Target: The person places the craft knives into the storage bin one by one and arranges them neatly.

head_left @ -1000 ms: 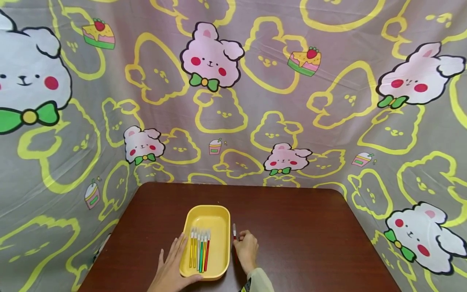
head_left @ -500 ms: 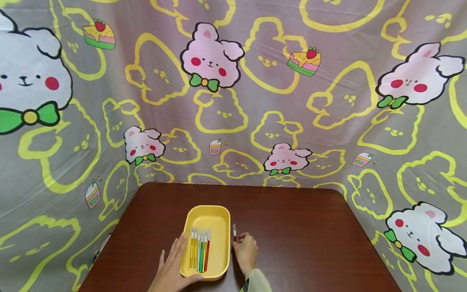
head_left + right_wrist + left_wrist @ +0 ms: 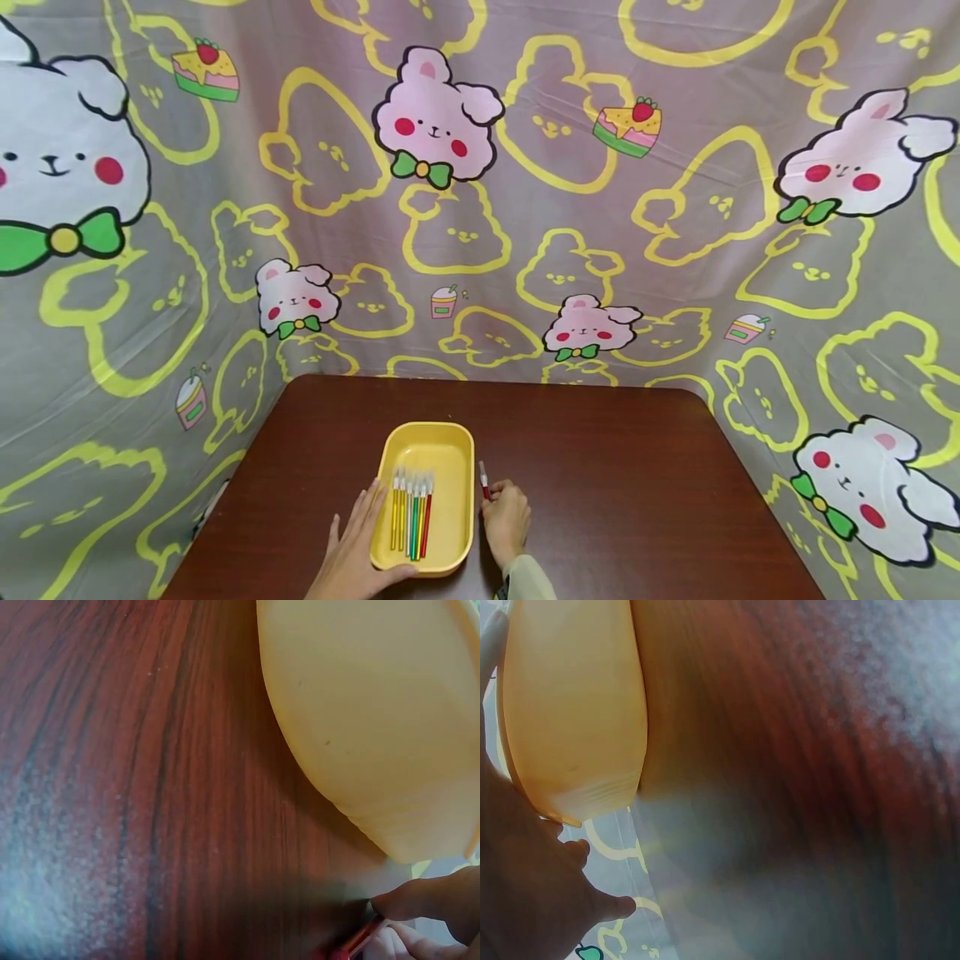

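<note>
My right hand [image 3: 506, 518] pinches a red-handled craft knife [image 3: 485, 485] between thumb and fingers, just right of the yellow tray [image 3: 452, 517]. Its silver tip points away from me and leans slightly left; the palm hides the lower handle. In the right wrist view, the thumb and a fingertip press on the red handle [image 3: 363, 939], close over the table. Several similar craft knives [image 3: 412, 517], gold, silver, green and red, lie side by side in the tray, tips away from me. Along the tray's left rim rests my left hand [image 3: 351, 546], fingers straight, thumb at the near edge.
The dark reddish-brown table [image 3: 615, 483] stretches around the tray. Cloth curtains [image 3: 465, 200] with cartoon rabbits and yellow outlines enclose its back and both sides.
The red craft knife in my right hand has turned a little, its handle now slanting under the palm. My left hand and the tray stay put.
</note>
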### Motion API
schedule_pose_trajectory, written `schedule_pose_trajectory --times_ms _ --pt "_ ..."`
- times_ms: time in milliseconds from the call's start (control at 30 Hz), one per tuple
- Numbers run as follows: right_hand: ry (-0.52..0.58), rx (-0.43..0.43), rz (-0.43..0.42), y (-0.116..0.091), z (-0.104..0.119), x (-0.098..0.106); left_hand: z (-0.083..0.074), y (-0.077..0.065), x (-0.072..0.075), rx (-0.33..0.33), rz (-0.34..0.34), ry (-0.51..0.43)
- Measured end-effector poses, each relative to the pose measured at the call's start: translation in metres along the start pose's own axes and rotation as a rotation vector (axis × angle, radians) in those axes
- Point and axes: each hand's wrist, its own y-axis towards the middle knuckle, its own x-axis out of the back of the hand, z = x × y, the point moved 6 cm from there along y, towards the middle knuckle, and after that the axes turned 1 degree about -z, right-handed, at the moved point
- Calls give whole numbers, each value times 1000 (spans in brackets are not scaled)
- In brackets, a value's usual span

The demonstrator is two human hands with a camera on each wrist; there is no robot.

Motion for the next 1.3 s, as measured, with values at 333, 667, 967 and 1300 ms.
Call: schedule_pose_trajectory --times_ms 333,667,967,1300 --pt "6 11 41 2 -2 -1 0 2 0 20 32 -6" --pt "6 18 75 7 1 2 0 2 -1 21 33 -11" --pt "-7 45 90 8 8 7 1 2 -2 17 30 -10" --pt "6 34 94 16 26 21 2 1 -2 13 22 -4"
